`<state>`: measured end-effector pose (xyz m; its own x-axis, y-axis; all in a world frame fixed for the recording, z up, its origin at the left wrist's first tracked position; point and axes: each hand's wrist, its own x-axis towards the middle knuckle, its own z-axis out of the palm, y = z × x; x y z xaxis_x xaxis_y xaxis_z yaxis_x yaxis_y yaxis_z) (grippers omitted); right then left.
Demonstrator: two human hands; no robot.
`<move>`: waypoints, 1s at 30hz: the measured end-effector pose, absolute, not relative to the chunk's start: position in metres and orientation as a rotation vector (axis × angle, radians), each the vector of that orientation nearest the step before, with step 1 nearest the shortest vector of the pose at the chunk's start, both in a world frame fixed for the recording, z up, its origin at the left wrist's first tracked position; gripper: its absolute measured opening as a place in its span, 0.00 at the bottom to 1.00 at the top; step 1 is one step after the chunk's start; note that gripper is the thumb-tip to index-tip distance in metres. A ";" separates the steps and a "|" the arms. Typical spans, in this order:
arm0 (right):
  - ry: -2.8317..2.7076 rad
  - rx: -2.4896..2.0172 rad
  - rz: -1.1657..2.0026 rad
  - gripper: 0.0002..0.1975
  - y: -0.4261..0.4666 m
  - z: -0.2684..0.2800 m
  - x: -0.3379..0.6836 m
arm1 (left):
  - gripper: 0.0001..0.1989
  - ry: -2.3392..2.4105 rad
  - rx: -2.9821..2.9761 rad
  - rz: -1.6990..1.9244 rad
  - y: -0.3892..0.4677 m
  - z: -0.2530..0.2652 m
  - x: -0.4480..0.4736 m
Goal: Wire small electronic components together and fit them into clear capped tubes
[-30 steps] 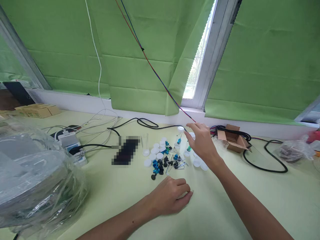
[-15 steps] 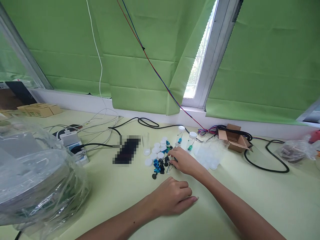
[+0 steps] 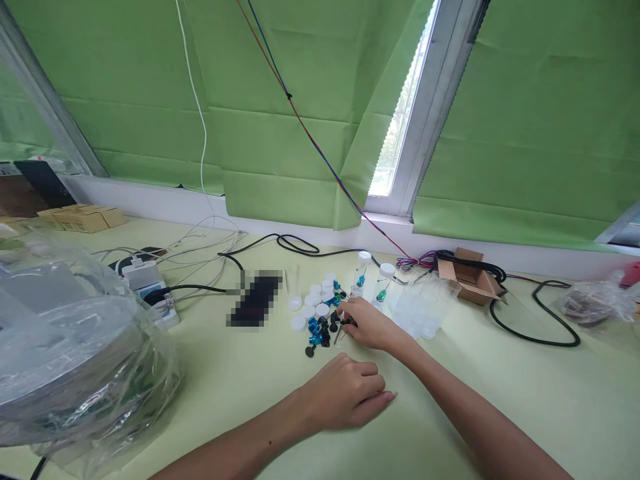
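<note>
My right hand (image 3: 369, 325) reaches into a pile of small parts, fingers bent and pressed together at its right edge. A dark bit shows by the fingertips, but what they grip is hidden. Beside them lie a bent metal hex key (image 3: 338, 345) and black round-headed screws (image 3: 333, 325). Blue metal fittings (image 3: 315, 331) and several white caps (image 3: 310, 311) make up the pile's left side. Nearer to me, my left hand (image 3: 346, 393) rests on the table, fingers curled in and nothing visible in them. Behind the right hand stand two capped clear bottles (image 3: 386, 283) with blue and green parts inside.
An uncapped clear tube (image 3: 293, 288) stands left of the pile. Clear plastic containers (image 3: 419, 310) and an open cardboard box (image 3: 471, 283) are to the right. A plastic-wrapped reel (image 3: 65, 360), a power strip (image 3: 163, 308) and a blurred-out dark object (image 3: 255, 299) occupy the left. Black cable (image 3: 537, 341) loops at right.
The whole view has shifted slightly. My right hand's fingers have moved a little among the parts, with a dark bit now showing by them. My left hand stays in place.
</note>
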<state>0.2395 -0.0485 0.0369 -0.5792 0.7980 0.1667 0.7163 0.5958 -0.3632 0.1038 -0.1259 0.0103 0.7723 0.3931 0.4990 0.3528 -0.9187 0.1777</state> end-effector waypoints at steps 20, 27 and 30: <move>-2.483 -1.200 0.307 0.07 -0.045 0.036 0.242 | 0.17 0.626 2.925 0.798 -0.125 0.014 0.103; -2.514 -1.223 0.301 0.08 -0.044 0.039 0.245 | 0.18 0.775 2.950 0.943 -0.111 0.029 0.091; -2.518 -1.219 0.315 0.08 -0.044 0.041 0.248 | 0.16 1.123 2.732 1.122 -0.095 0.039 0.078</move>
